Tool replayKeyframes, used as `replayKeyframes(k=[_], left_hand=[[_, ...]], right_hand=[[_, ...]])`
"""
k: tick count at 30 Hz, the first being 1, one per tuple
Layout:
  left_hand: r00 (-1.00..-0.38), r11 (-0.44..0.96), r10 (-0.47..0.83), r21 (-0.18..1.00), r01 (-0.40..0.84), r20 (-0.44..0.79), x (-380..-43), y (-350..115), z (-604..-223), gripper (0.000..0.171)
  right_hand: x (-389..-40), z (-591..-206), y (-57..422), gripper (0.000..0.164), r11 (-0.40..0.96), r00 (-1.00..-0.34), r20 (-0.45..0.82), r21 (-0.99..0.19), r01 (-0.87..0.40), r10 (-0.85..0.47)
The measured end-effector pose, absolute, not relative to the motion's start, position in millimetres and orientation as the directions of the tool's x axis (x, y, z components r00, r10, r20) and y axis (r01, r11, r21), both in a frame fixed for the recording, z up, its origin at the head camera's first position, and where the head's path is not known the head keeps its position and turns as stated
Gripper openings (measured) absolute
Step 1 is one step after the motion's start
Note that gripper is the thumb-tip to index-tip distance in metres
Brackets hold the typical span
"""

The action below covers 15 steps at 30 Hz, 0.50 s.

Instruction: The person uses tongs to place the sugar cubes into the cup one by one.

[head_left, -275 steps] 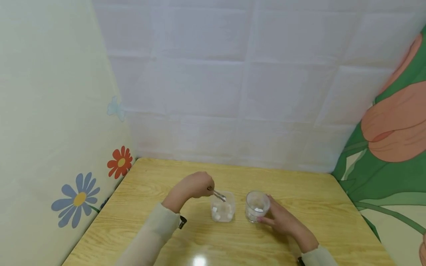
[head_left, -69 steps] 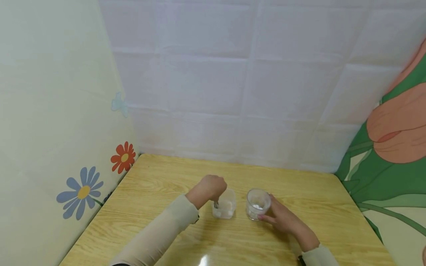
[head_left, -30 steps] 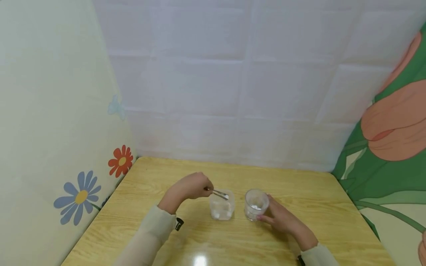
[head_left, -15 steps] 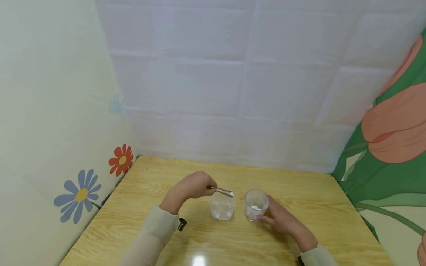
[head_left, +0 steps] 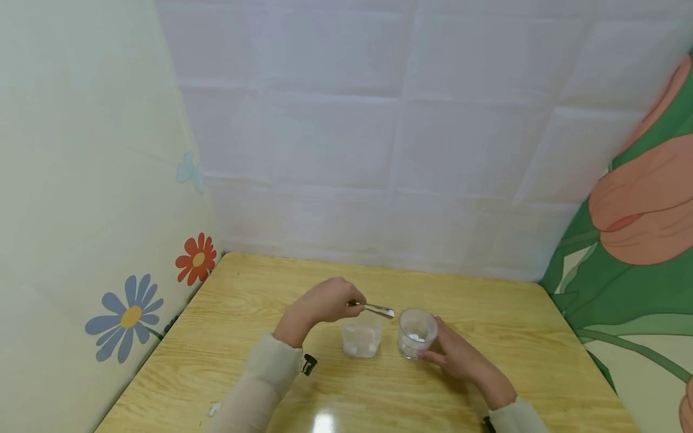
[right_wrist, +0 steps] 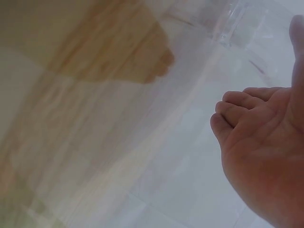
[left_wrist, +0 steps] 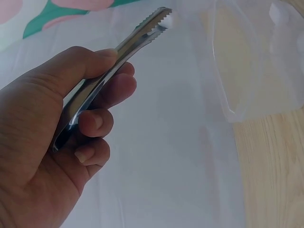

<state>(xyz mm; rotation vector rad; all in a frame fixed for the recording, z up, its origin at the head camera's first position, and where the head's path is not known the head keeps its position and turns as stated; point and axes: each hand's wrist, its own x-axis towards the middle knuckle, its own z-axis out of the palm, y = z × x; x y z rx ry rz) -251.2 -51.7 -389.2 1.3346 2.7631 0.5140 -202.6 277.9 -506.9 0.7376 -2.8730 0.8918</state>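
In the head view my left hand (head_left: 327, 300) holds small metal tongs (head_left: 379, 310). Their tips lie just left of the glass rim, past the clear plastic tub (head_left: 361, 337). Seen from the left wrist, thumb and curled fingers grip the tongs (left_wrist: 102, 78), and a small white piece (left_wrist: 167, 21) shows at the serrated tips. My right hand (head_left: 460, 355) holds the clear glass (head_left: 409, 347) from its right side, thumb in front and fingers behind. White pieces (head_left: 418, 338) lie inside the glass. A few more white lumps (head_left: 352, 349) sit in the tub.
Tub and glass stand side by side on a wood-grain table (head_left: 460, 307). A small white spot (head_left: 214, 409) shows beside the left sleeve. Behind the table hangs a pale creased cloth (head_left: 325, 150); flower-printed panels flank it.
The left hand and tongs have come up from the tub and moved right, toward the glass, with the white piece in the tips. The right hand stays at the glass.
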Motion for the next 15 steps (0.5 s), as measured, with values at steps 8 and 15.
replayKeyframes(k=[8, 15], left_hand=[[-0.614, 0.560, 0.778, 0.298, 0.773, 0.132, -256, -40, -390, 0.033], [-0.612, 0.555, 0.781, 0.310, 0.772, 0.126, -257, -28, -391, 0.034]], right_hand=[[-203, -505, 278, 0.085, 0.730, -0.891, 0.163, -0.521, -0.442, -0.424], [-203, -505, 278, 0.087, 0.734, -0.897, 0.143, -0.528, -0.427, -0.419]])
